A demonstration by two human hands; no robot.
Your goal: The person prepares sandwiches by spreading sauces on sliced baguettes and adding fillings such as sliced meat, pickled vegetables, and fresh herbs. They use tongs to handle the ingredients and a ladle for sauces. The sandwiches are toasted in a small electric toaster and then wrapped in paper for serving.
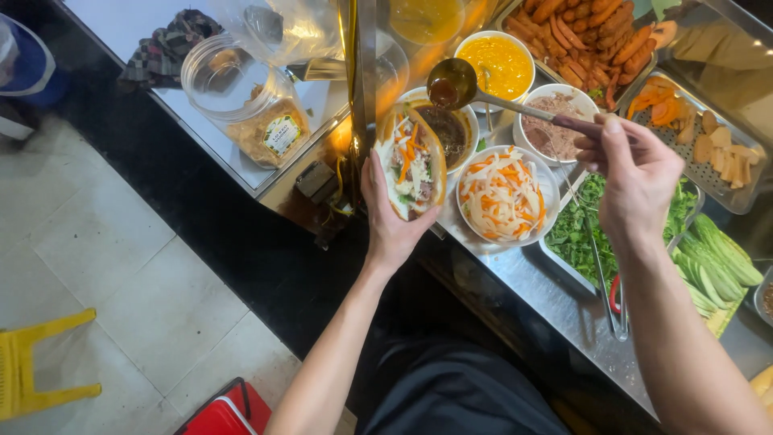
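Note:
My left hand [393, 216] holds an open filled sandwich [412, 161], a split bread roll with pickled strips, herbs and meat showing. My right hand [636, 173] grips the handle of a metal ladle [452, 83]. The ladle's bowl carries dark sauce and hovers just above the roll's far end, over a bowl of dark sauce [447, 129]. Both hands are over the steel counter [531, 282].
A bowl of shredded pickled carrot and radish [503, 196], a bowl of yellow sauce [498, 63], a pate bowl [551, 121], trays of sausages [588, 36], greens [580, 229] and cucumber [717, 262], tongs [608, 282], a plastic jar [245, 101], a yellow stool [36, 362].

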